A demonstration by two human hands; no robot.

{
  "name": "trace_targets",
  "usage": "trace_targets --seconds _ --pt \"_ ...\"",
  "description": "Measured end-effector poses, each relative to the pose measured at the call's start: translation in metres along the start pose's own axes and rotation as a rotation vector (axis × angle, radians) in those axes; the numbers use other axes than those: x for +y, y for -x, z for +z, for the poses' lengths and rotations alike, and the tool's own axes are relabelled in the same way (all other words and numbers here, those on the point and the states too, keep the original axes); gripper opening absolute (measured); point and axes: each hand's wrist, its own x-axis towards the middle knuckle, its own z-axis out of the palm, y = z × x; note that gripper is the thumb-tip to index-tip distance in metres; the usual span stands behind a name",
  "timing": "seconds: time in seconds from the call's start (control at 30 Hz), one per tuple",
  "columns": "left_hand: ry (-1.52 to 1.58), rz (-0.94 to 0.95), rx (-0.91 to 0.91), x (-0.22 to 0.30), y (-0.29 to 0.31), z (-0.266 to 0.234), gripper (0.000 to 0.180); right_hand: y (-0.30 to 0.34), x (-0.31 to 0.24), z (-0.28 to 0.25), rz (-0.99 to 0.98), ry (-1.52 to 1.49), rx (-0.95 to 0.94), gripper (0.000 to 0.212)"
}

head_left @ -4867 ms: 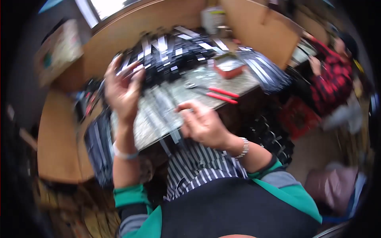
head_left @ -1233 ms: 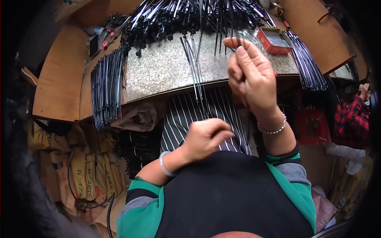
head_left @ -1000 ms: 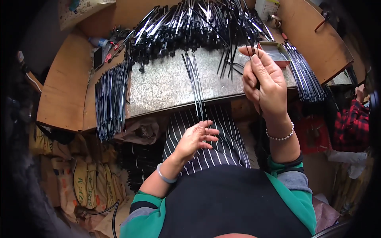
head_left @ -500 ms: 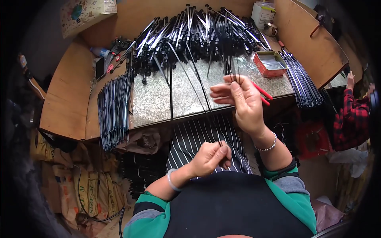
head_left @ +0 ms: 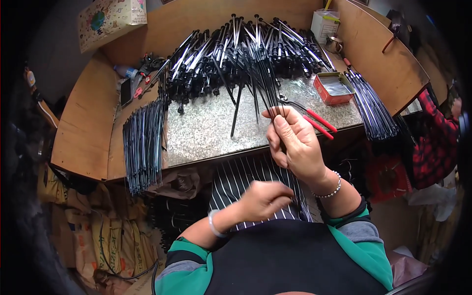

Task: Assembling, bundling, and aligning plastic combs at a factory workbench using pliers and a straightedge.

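Note:
My right hand (head_left: 294,142) is closed, with a pinch of thumb and fingers round several thin black rods (head_left: 265,83). They fan up from my fingertips toward the heap at the back of the worktop. My left hand (head_left: 268,200) is lower, over my striped lap, with its fingers curled in; whether anything is inside it is hidden. Just right of my right hand lie pliers with red handles (head_left: 320,119), their jaws partly behind the rods. A large heap of shiny metal rods with black ends (head_left: 196,64) covers the back of the speckled worktop (head_left: 196,132).
Bundles of thin dark rods lie at the left (head_left: 142,147) and right (head_left: 371,105). A red open tin (head_left: 334,89) stands near the right bundle. A phone (head_left: 126,91) and pink-handled scissors (head_left: 138,92) are at left. A person in a checked sleeve (head_left: 437,132) is at right.
My right hand has moved down and left, and its rods now fan out above it. My left hand has turned with its knuckles up and shifted slightly right. The pliers show more fully.

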Motion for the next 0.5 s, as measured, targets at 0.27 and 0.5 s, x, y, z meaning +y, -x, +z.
trace_targets --seconds 0.27,0.5 --pt "-0.48 0.206 0.731 0.009 -0.102 -0.116 0.048 0.012 -0.017 -0.003 0.008 0.137 -0.029 0.022" --pt "-0.581 0.287 0.644 0.016 -0.103 -0.117 0.036 0.018 -0.022 0.001 0.056 0.006 0.033 0.014"
